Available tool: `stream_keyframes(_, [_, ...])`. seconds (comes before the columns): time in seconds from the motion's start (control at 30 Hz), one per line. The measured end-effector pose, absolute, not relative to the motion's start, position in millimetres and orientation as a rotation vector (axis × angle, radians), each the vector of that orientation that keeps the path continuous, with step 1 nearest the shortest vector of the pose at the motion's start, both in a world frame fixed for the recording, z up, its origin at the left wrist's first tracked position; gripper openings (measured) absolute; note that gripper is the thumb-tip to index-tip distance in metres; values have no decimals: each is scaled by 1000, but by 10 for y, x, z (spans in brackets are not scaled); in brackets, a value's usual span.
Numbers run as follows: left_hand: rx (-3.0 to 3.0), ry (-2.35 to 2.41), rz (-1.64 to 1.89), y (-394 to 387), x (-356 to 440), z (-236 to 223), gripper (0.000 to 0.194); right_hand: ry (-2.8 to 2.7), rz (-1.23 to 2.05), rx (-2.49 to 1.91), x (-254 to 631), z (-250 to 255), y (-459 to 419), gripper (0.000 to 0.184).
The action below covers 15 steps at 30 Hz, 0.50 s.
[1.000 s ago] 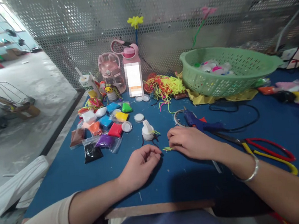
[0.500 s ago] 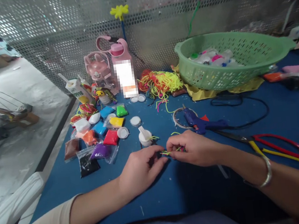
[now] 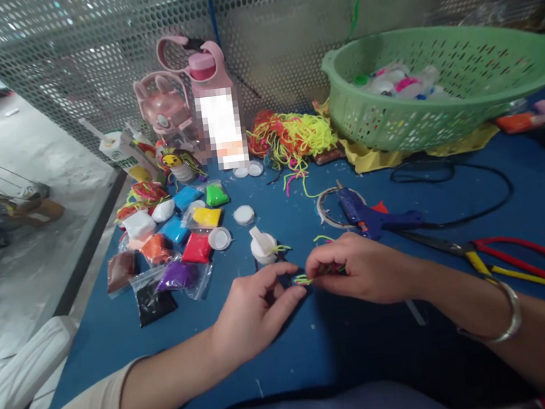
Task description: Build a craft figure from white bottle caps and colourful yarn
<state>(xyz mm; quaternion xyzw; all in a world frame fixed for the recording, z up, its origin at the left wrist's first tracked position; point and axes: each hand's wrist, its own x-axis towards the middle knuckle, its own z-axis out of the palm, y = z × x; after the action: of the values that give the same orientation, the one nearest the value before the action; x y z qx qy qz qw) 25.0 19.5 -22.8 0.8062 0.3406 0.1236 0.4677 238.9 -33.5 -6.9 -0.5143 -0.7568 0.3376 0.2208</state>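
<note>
A short bundle of yellow-green and pink yarn strands (image 3: 303, 280) stretches between my two hands, low over the blue table. My right hand (image 3: 366, 269) pinches it between thumb and forefinger, and some strands stick out behind the fingers. At its other end, the thumb and forefinger of my left hand (image 3: 257, 308) curl round the strand tips; the exact contact is hard to make out. Just beyond my left fingers stands a small white tub (image 3: 264, 249) with a white stick-like piece on top and yellow-green yarn beside it.
Bags of coloured clay (image 3: 178, 275) lie at left. Behind are a tangled yarn pile (image 3: 294, 137), a pink bottle (image 3: 211, 73) and a green basket (image 3: 420, 119). A blue glue gun (image 3: 367, 213) and red-and-yellow-handled scissors (image 3: 475, 257) lie near my right arm.
The camera view has shifted slightly, so the table things sit a little differently. Both hands stay at the yarn strands, with the strand ends showing a bit more bunched between the fingers.
</note>
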Motion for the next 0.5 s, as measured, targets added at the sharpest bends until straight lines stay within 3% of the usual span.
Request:
stream_keyframes(0.27, [2000, 818, 313, 190, 260, -242, 26, -2122, 957, -1476, 2377, -81, -341, 10])
stream_keyframes(0.5, [1973, 823, 352, 188, 242, -284, 26, -2269, 671, -1698, 2459, -98, -364, 15])
